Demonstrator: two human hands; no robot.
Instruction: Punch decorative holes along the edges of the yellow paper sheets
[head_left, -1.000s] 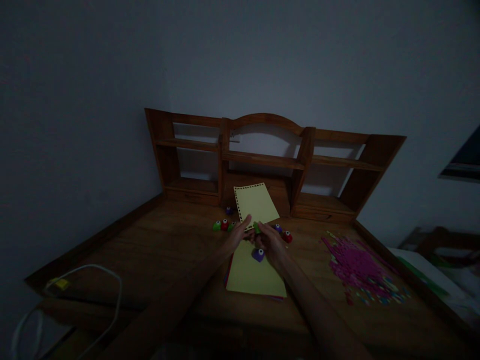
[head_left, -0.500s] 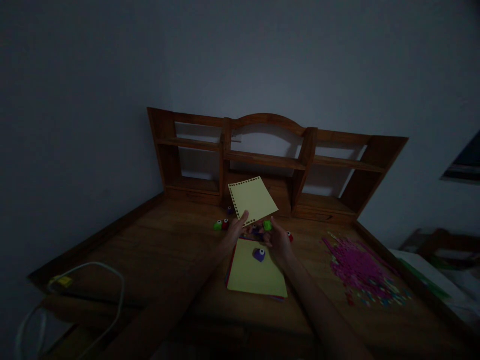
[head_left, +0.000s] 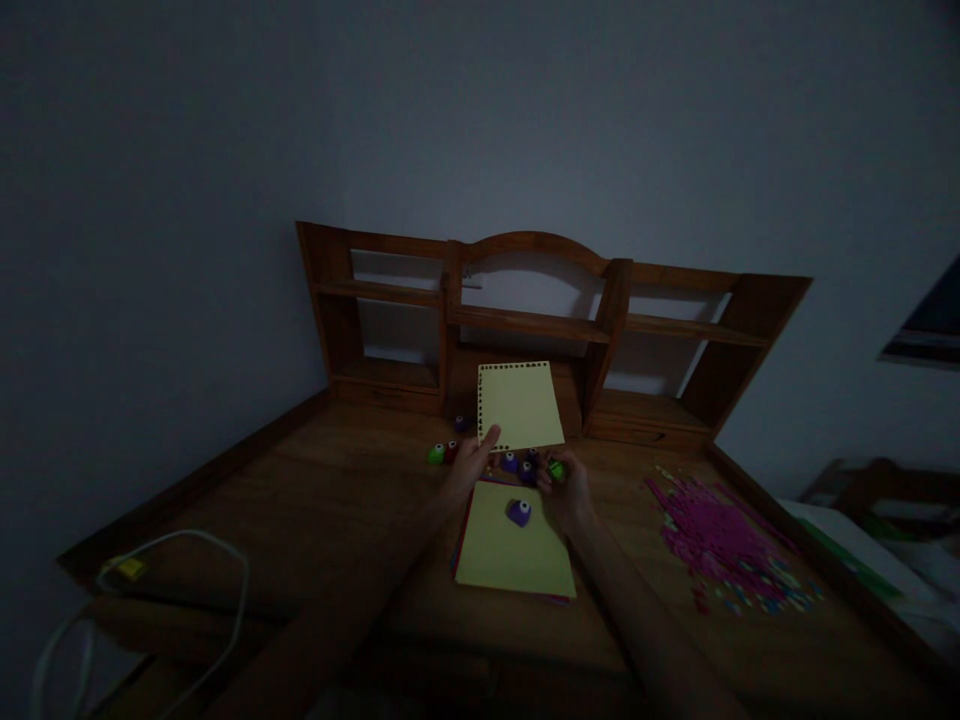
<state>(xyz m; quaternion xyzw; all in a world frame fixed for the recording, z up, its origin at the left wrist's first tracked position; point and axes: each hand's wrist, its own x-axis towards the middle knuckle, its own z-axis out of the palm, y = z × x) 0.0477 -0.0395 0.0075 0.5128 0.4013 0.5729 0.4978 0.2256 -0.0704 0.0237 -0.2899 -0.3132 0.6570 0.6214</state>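
My left hand [head_left: 472, 461] is closed on the lower left corner of a pale yellow sheet of paper [head_left: 519, 405], held up with its broad side toward me. Small dark punched holes run along its top and left edges and part of its bottom edge. My right hand [head_left: 568, 482] holds a small green craft punch [head_left: 556, 469], just below the sheet's lower right corner and apart from it. A purple craft punch [head_left: 519, 512] lies on a stack of coloured paper [head_left: 510, 560] with yellow on top. More purple punches [head_left: 527, 470] sit between my hands.
A green punch [head_left: 437, 453] and a red punch [head_left: 451, 451] stand left of my left hand. A pile of pink strips and small coloured bits [head_left: 712, 530] covers the desk's right side. A wooden shelf unit [head_left: 534, 322] stands behind. A white cable [head_left: 244, 580] hangs at the left.
The sheet has turned more upright and square to me, moving right. My right hand has drawn the green punch slightly right and down, away from the sheet, and tilted it.
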